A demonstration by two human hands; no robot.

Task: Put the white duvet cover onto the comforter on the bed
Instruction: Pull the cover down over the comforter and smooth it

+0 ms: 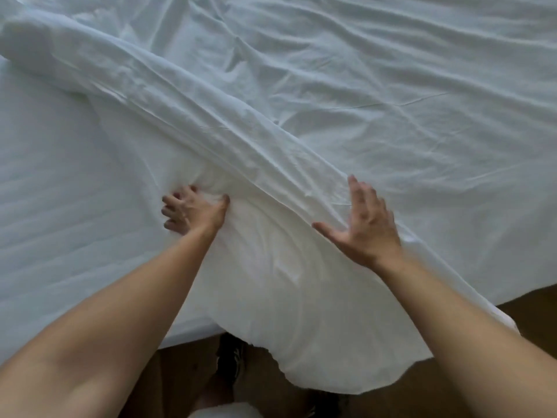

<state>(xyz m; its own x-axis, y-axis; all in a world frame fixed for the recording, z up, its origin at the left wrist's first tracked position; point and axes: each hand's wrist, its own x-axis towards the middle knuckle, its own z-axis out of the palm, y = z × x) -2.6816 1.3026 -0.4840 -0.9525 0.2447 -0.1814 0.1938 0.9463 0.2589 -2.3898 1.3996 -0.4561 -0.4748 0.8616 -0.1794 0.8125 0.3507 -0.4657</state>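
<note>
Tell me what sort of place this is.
Most likely a bedroom. A wide bed fills the view, spread with wrinkled white bedding. The left hand grips a bunch of it and the right hand lies flat on it. Brown wooden floor shows at the bed's edge.

A long white roll (187, 116) runs slantwise across the bed (45, 191) — far left to near right. The left hand (196, 211) bunches the roll's near side in curled fingers; the right hand (366, 227) lies on it, fingers spread. A white fold (301, 327) hangs over the edge — brown floor (536, 315) below.
</note>
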